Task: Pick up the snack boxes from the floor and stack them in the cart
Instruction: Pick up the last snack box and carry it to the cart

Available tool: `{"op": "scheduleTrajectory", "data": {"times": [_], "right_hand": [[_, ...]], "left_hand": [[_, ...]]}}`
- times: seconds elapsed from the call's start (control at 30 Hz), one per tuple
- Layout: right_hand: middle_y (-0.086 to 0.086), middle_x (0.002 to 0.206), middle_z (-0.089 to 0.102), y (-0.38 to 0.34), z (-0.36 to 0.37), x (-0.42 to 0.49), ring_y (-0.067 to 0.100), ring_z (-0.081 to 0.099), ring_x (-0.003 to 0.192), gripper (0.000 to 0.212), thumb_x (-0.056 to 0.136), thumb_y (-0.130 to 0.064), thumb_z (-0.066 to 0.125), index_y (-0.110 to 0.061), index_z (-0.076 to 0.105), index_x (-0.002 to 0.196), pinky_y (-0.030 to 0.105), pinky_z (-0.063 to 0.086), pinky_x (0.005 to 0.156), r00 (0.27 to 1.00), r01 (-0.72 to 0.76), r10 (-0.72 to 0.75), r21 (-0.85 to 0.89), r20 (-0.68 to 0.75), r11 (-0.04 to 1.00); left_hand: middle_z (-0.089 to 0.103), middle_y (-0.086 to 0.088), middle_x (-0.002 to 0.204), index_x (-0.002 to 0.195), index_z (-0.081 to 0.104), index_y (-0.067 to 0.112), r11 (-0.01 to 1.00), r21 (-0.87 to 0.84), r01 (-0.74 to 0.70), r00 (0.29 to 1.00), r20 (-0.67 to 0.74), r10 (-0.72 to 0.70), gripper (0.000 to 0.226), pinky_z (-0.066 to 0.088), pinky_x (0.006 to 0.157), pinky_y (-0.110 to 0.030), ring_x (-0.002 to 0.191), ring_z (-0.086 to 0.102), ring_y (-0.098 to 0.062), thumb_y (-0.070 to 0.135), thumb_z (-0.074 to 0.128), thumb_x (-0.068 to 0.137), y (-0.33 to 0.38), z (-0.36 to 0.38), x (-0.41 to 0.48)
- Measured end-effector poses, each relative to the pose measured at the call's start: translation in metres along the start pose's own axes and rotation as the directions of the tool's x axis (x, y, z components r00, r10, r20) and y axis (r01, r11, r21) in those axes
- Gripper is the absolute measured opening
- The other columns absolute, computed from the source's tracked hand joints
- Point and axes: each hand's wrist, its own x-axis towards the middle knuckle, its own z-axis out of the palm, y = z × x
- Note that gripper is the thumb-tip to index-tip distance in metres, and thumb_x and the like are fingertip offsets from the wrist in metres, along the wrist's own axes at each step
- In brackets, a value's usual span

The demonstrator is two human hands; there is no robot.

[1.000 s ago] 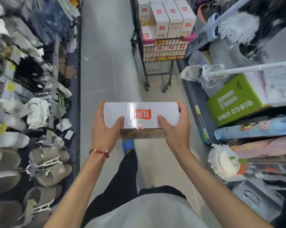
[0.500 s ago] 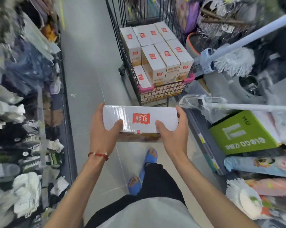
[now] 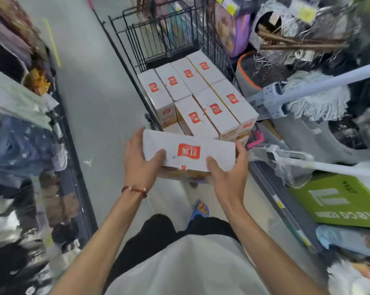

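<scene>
Bottom centre: grey shirt and black trousers are filling the near frame; one foot in a blue sandal is showing on the grey floor.

Both forearms are reaching up toward the centre. A red bead bracelet is sitting on the left wrist.

Left hand is gripping the left end of the snack box, thumb lying across the top face. Right hand is gripping the right end the same way, thumb on top, fingers wrapping the far edge.

The box is lying flat at mid-frame, long side across, red logo facing up, off the floor and hanging just before the near end of the cart, by its pink handle.

Inside the cart, the stacked boxes are standing upright in two tight rows, touching one another.

Right of frame: a green carton is lying on a low shelf, and a mop is leaning above it. Left side is blurring; the goods there are unreadable.
</scene>
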Motion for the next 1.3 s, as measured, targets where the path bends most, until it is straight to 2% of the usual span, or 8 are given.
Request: {"op": "scheduleTrajectory", "data": {"times": [0.13,0.27,0.37,0.6,0.8,0.9,1.03,1.3], "right_hand": [[-0.006,0.136,0.05,-0.005,0.027,0.026,0.001,0.051,0.122,0.074,0.086,-0.011,0.082,-0.03,0.04,0.144,-0.001,0.047,0.074,0.992,-0.042,0.044,0.016,-0.114,0.999],[-0.013,0.131,0.048,-0.005,0.063,0.044,-0.019,0.047,0.112,0.07,0.086,-0.013,0.082,-0.035,0.039,0.137,-0.005,0.043,0.073,0.966,-0.097,0.1,0.021,-0.237,0.995],[-0.005,0.139,0.048,-0.008,0.095,0.051,-0.001,0.049,0.121,0.074,0.085,-0.012,0.083,-0.024,0.042,0.145,-0.004,0.044,0.081,0.917,-0.13,0.131,0.027,-0.377,0.991],[-0.005,0.139,0.052,-0.017,0.177,0.045,0.013,0.054,0.129,0.073,0.079,-0.022,0.085,-0.032,0.046,0.14,0.045,0.054,0.106,0.713,-0.163,0.213,0.139,-0.668,0.977],[-0.003,0.142,0.048,-0.018,0.216,0.044,0.012,0.052,0.131,0.078,0.081,-0.018,0.086,-0.025,0.042,0.145,0.046,0.055,0.105,0.588,-0.141,0.253,0.21,-0.768,0.967],[-0.006,0.141,0.047,-0.015,0.223,0.044,0.011,0.051,0.131,0.08,0.081,-0.02,0.085,-0.028,0.041,0.147,0.045,0.055,0.104,0.572,-0.118,0.259,0.234,-0.779,0.965],[-0.003,0.141,0.046,-0.012,0.221,0.052,0.001,0.049,0.128,0.077,0.084,-0.011,0.083,-0.021,0.04,0.147,0.016,0.05,0.103,0.578,-0.107,0.242,0.222,-0.779,0.969],[-0.003,0.14,0.043,0.012,0.221,0.066,0.008,0.049,0.127,0.08,0.082,-0.008,0.085,-0.02,0.037,0.145,0.01,0.05,0.097,0.588,-0.159,0.281,0.233,-0.758,0.959]], "left_hand": [[0.043,0.01,0.133,0.146,0.036,0.028,1.0,0.017,0.001,0.992,0.126,-0.003,0.076,0.051,0.101,-0.046,0.122,0.048,-0.013,0.038,0.065,0.077,0.011,0.004,0.057],[0.046,0.0,0.134,0.146,0.038,0.022,0.995,0.076,-0.068,0.971,0.234,0.048,0.069,0.047,0.1,-0.037,0.119,0.048,-0.016,0.028,0.069,0.085,0.007,0.008,0.117],[0.044,-0.005,0.144,0.15,0.036,0.021,0.986,0.103,-0.129,0.937,0.339,0.088,0.07,0.036,0.101,-0.029,0.126,0.045,-0.019,0.021,0.07,0.088,0.007,0.007,0.161],[0.04,0.007,0.135,0.15,0.036,0.018,0.953,0.065,-0.295,0.752,0.631,0.19,0.08,0.034,0.101,-0.027,0.12,0.038,-0.007,0.031,0.07,0.079,0.013,-0.008,0.247],[0.039,0.003,0.148,0.152,0.035,0.022,0.917,0.032,-0.398,0.611,0.755,0.239,0.074,0.027,0.095,-0.009,0.123,0.035,-0.002,0.014,0.071,0.088,0.016,-0.004,0.285],[0.037,0.008,0.143,0.152,0.034,0.023,0.923,0.002,-0.385,0.58,0.778,0.24,0.074,0.03,0.1,-0.018,0.124,0.036,-0.005,0.012,0.071,0.089,0.014,-0.001,0.292],[0.038,0.003,0.148,0.153,0.032,0.022,0.927,0.007,-0.375,0.562,0.797,0.222,0.074,0.036,0.104,-0.026,0.127,0.038,-0.009,0.015,0.071,0.09,0.009,0.006,0.298],[0.038,-0.003,0.151,0.152,0.032,0.021,0.926,0.087,-0.368,0.553,0.821,0.142,0.078,0.042,0.112,-0.046,0.135,0.041,-0.023,0.012,0.073,0.087,-0.007,0.036,0.312]]}}
